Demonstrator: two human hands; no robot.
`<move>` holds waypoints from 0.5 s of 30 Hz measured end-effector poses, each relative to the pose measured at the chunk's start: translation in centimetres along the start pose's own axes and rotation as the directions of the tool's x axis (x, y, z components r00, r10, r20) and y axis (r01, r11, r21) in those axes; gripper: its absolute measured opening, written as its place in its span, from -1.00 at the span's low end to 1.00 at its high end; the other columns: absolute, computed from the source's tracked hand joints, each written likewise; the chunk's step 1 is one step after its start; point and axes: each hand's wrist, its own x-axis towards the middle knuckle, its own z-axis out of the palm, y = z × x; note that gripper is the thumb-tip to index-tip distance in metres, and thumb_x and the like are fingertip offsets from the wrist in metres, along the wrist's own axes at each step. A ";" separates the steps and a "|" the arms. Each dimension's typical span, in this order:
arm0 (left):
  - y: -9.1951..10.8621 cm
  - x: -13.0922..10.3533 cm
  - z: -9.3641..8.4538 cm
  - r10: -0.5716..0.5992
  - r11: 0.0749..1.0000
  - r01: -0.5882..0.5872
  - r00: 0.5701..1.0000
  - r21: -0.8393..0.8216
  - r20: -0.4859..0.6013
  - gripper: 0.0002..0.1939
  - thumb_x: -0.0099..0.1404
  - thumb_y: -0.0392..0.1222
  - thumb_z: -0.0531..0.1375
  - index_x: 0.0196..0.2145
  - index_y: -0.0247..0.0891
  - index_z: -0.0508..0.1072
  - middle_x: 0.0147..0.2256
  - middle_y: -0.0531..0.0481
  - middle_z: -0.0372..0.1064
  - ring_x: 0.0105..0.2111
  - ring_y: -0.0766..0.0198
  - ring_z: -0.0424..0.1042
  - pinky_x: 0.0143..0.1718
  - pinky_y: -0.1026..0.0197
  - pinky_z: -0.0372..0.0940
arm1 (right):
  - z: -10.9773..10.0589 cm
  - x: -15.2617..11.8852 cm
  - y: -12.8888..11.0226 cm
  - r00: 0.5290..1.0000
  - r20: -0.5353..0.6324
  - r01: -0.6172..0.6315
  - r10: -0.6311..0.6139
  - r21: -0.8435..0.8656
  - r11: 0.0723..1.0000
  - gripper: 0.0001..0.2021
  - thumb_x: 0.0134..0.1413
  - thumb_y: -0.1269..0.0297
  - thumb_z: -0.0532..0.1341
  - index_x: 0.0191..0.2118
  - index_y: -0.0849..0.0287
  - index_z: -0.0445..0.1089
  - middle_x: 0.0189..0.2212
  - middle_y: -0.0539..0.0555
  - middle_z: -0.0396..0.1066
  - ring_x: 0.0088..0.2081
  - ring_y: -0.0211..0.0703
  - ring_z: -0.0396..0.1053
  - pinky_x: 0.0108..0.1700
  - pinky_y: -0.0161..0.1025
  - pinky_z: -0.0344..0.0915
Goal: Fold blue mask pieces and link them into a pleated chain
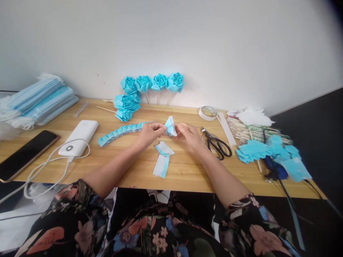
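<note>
Between my two hands, above the middle of the table, is a folded blue-and-white piece of mask fabric. My left hand pinches its left side. My right hand has its fingers closed at the right edge of the piece. Two flat blue-and-white fabric pieces lie on the wood just below, one overlapping the other's end. Left of my left hand, a curved row of folded blue pieces runs along the table and passes behind that hand.
Blue fabric flowers on sticks lean against the wall. Scissors, a tape roll, a bundle of sticks and blue fabric pieces lie right. A power bank, phone and stacked masks are left.
</note>
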 end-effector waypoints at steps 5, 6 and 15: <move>0.1 0.0 0.3 0.006 1.000 -0.006 1.000 -0.007 -0.017 -0.68 0.11 0.04 0.27 -0.56 -0.28 0.43 -0.59 0.07 0.31 -0.57 0.41 0.18 -0.55 0.32 0.06 | 0.3 0.0 0.5 1.000 0.024 0.015 -0.014 -0.053 0.998 -0.71 0.06 0.02 0.31 -0.31 0.15 0.38 -0.43 -0.04 0.38 -0.39 -0.26 0.29 -0.32 -0.29 0.23; 0.1 -0.1 0.3 0.004 1.000 -0.004 1.000 -0.005 -0.012 -0.68 0.11 0.04 0.27 -0.56 -0.28 0.43 -0.60 0.07 0.31 -0.58 0.41 0.18 -0.55 0.32 0.05 | 0.3 0.1 0.7 1.000 0.019 0.020 -0.019 -0.052 0.998 -0.72 0.06 0.03 0.30 -0.35 0.15 0.36 -0.45 -0.06 0.36 -0.40 -0.27 0.27 -0.33 -0.30 0.22; 0.1 -0.1 0.3 0.006 1.000 -0.006 1.000 -0.006 -0.004 -0.67 0.11 0.04 0.27 -0.56 -0.29 0.41 -0.58 0.05 0.32 -0.56 0.40 0.20 -0.57 0.34 0.05 | 0.0 0.3 0.5 0.994 -0.107 -0.031 0.038 0.061 0.998 -0.74 0.06 0.00 0.25 -0.33 0.11 0.40 -0.41 -0.02 0.41 -0.35 -0.21 0.37 -0.30 -0.28 0.34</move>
